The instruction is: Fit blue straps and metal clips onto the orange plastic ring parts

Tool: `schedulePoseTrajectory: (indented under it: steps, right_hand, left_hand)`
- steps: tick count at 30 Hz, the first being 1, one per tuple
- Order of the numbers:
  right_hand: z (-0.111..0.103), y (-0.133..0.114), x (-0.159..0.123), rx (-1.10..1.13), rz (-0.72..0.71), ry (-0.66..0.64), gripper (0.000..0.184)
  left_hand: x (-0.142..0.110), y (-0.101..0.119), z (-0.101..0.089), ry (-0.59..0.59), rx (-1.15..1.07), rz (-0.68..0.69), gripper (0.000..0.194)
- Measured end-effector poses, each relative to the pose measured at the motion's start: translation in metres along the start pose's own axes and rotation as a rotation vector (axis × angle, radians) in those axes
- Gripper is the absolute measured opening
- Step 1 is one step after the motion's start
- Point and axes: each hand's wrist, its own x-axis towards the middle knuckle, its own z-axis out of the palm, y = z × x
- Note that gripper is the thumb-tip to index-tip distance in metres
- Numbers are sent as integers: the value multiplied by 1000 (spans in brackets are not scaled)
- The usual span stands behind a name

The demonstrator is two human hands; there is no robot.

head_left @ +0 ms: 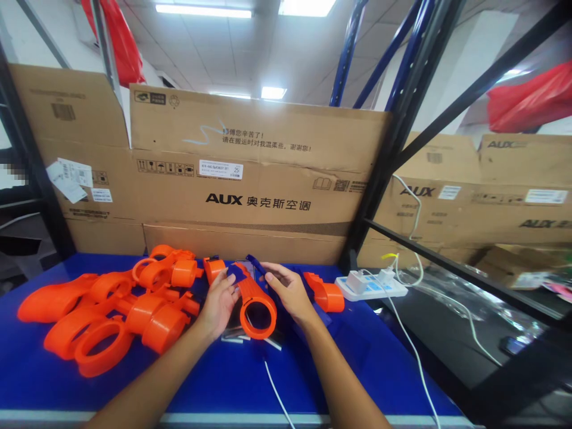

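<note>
In the middle of the head view, an orange plastic part with a round ring end (258, 319) is held over the blue table. My left hand (221, 302) is closed on its upper left end, where a dark blue piece (236, 274) covers the orange. Between the thumb and fingers of my right hand (289, 291) is a narrow dark blue strip (255, 264), just beside the part's upper right. Beneath the ring lie several thin silvery pieces (273, 344), partly hidden. A white cable (277, 390) runs from below the ring toward the table's front edge.
Several orange ring parts (105, 351) are heaped at the left of the blue table (214, 387). More orange pieces (328, 295) lie at right, near a white power strip (369, 286) with cables. Cardboard (250, 232) walls the back; a black metal post (379, 161) stands at right.
</note>
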Motion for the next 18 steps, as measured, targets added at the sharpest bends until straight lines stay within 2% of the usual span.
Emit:
schedulePoseTrajectory:
  steps: [5, 18]
  right_hand:
    - [-1, -3, -1, 42, -29, -18, 35]
    - [-2, 6, 0, 6, -24, -21, 39]
  left_hand:
    - [6, -2, -4, 25, 91, 70, 35]
    - [7, -3, -7, 64, 144, 114, 39]
